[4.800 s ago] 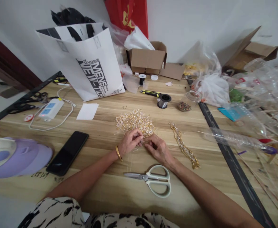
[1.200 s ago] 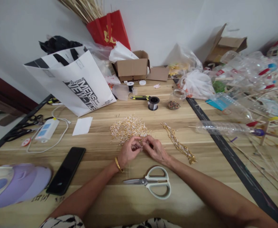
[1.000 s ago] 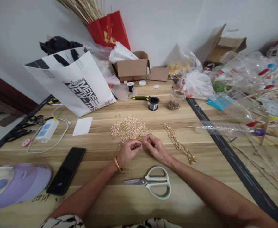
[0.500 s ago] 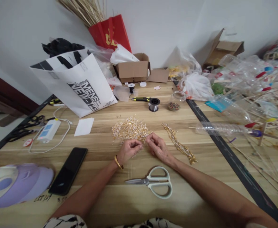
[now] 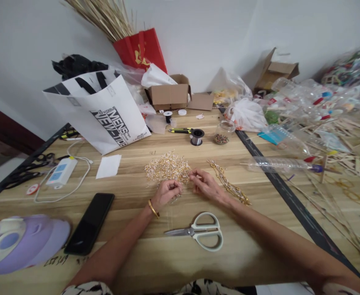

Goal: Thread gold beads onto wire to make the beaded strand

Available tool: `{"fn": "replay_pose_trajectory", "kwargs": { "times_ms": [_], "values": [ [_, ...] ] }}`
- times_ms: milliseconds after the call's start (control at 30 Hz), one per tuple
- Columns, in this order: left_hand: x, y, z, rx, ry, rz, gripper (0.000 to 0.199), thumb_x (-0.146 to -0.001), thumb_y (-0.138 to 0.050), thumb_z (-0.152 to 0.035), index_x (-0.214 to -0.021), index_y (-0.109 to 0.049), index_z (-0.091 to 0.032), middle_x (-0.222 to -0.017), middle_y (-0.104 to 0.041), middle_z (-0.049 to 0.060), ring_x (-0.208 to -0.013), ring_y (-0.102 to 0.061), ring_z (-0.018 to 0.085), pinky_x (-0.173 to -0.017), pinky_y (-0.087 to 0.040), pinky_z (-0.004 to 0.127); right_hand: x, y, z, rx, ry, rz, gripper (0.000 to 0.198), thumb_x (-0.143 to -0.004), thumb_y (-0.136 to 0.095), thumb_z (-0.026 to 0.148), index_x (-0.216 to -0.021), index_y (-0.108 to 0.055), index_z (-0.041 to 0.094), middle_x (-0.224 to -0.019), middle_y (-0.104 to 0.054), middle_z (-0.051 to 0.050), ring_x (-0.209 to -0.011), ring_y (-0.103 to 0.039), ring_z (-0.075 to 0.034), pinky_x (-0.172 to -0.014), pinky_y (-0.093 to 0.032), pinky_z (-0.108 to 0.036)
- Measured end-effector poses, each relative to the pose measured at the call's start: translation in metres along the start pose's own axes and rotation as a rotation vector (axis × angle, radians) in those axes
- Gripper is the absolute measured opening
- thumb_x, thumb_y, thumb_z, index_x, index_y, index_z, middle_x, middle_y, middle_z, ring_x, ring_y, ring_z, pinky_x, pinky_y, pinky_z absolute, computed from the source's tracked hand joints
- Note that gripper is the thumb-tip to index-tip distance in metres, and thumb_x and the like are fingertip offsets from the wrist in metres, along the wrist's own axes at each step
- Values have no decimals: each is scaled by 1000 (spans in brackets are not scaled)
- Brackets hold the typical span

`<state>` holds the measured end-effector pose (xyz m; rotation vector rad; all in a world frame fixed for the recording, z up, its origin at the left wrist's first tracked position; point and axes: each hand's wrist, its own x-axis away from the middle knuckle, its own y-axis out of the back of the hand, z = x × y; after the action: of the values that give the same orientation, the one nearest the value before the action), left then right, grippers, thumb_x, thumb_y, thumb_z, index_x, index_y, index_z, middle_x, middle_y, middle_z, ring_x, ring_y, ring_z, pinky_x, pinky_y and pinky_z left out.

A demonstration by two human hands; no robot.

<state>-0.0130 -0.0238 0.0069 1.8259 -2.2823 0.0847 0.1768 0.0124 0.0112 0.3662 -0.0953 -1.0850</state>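
Observation:
My left hand is closed in a pinch at the near edge of a heap of small gold and silver beads. A few beads on a fine thread hang under its fingers, and faint thread trails toward the table. Just to the right, my right hand has its fingers bent together by the heap; whatever its fingertips hold is too small to make out. Strands of strung gold beads lie beyond my right wrist. Scissors with pale handles rest between my forearms.
A black phone and a purple and white object lie at left. Behind the beads are a wire spool, a yellow-black cutter and a clear jar. A white paper bag stands back left; plastic bottles crowd the right.
The camera view has shifted slightly. My right hand has drawn a little away from my left, with its fingertips still beside the bead heap. My left hand keeps its pinch.

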Motion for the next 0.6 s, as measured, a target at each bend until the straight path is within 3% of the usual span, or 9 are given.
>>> {"fn": "replay_pose_trajectory", "kwargs": {
  "times_ms": [67,133,200,400,600],
  "values": [
    [0,1,-1,21,10,-8,19,-66,-67,-29,-66,-58,-12,-58,-60,0,-49,-50,7,-48,-39,18,7,13,10,314,90,1,21,-90,-45,31,-105,-51,17,-98,-59,-7,-56,-55,-11,-52,-42,-24],
    [1,2,-2,34,14,-11,21,-66,-67,-31,-66,-58,-12,-58,-60,0,-49,-49,7,-48,-38,18,21,26,24,642,181,-38,30,-88,-48,24,-117,-48,18,-117,-53,-13,-72,-60,-17,-60,-45,-28],
    [1,2,-3,38,8,-12,22,-67,-67,-32,-65,-58,-12,-59,-61,1,-49,-49,7,-48,-38,18,40,34,39,820,214,-48,33,-88,-47,20,-121,-47,19,-121,-50,-14,-81,-60,-21,-60,-45,-29],
    [3,1,-5,66,10,-12,23,-67,-67,-33,-67,-59,-11,-60,-61,1,-52,-51,7,-50,-40,18,96,20,60,793,267,396,24,-85,-53,16,-109,-55,22,-99,-59,-7,-82,-60,-17,-69,-46,-28],
    [3,0,-3,89,7,-5,23,-67,-68,-33,-68,-59,-11,-61,-62,1,-52,-50,7,-51,-40,19,114,-8,44,910,294,394,57,-77,-56,5,-130,-42,22,-113,-57,-10,-104,-53,-23,-86,-43,-32]
  ]
}}
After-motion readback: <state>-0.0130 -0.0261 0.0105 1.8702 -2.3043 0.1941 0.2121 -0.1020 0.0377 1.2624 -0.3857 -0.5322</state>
